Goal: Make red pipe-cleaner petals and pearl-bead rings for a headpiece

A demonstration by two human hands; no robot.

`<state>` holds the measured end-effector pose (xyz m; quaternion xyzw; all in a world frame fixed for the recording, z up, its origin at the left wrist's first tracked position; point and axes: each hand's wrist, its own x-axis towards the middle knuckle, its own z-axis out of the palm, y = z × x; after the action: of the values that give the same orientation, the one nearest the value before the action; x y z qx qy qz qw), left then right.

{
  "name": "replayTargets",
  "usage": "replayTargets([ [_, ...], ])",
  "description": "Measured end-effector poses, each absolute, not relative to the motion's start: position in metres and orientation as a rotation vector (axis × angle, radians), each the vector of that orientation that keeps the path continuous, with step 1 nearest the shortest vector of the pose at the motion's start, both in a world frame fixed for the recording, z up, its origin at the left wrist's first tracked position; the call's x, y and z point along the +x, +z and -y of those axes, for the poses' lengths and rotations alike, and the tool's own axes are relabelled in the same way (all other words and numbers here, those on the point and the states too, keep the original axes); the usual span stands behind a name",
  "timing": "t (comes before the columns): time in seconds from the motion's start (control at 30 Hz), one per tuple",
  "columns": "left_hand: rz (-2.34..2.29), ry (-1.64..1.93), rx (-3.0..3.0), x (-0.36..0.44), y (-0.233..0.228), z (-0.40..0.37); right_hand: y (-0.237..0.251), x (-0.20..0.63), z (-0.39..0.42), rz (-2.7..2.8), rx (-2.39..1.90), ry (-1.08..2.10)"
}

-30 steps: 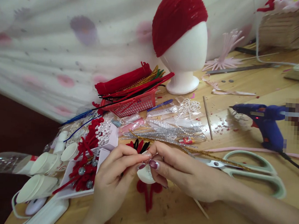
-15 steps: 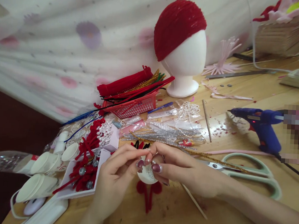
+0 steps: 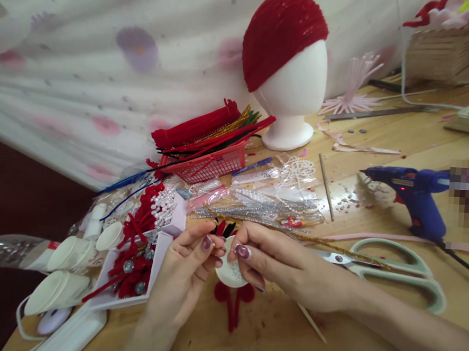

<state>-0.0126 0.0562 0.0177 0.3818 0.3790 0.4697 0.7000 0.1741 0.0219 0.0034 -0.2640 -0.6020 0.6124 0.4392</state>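
Note:
My left hand (image 3: 191,263) is closed in a pinch, thumb against fingertips, at the left of a small white cup (image 3: 219,276). Whatever it holds is too small to make out. Over the cup's right side, my right hand (image 3: 277,260) also pinches, its thumb pressed to the index finger; anything between them is hidden. Tiny pale beads (image 3: 234,273) lie in the cup. Below it, a red fuzzy piece with two round coils and two stems (image 3: 232,308) rests on the table. Black and red fuzzy loops (image 3: 225,229) show behind the cup.
At the right lie green-handled scissors (image 3: 391,264) and a blue glue gun (image 3: 412,191). A white box of red fuzzy pieces (image 3: 133,275) and paper cups (image 3: 52,291) stand left. Behind are a red basket (image 3: 215,164) and a white foam head with a red cap (image 3: 299,89).
My hands have moved apart: the left has drawn back to the left from the right. More of the white cup and its beads now shows between them. The view has shifted slightly.

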Motion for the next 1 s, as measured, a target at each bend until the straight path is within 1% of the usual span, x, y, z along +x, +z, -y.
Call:
replayTargets([
  [0.23,-0.766,1.019,0.718,-0.004,0.013,-0.052,0.005,0.175,-0.022,1.633,-0.716,1.372],
  [0.57,-0.768,1.034,0.775,-0.006,0.007,-0.052,0.003,0.175,-0.024,1.721,-0.785,1.292],
  [0.67,-0.781,1.064,0.862,-0.007,0.007,-0.049,0.003,0.176,-0.024,1.723,-0.766,1.316],
  [0.8,-0.807,1.202,1.068,-0.007,0.011,-0.042,0.006,0.177,-0.021,1.690,-0.693,1.390],
  [0.9,-0.753,1.299,1.226,-0.006,0.015,-0.037,0.009,0.178,-0.016,1.702,-0.669,1.395],
  [1.0,-0.680,1.319,1.300,-0.006,0.015,-0.034,0.011,0.179,-0.013,1.686,-0.668,1.435],
])
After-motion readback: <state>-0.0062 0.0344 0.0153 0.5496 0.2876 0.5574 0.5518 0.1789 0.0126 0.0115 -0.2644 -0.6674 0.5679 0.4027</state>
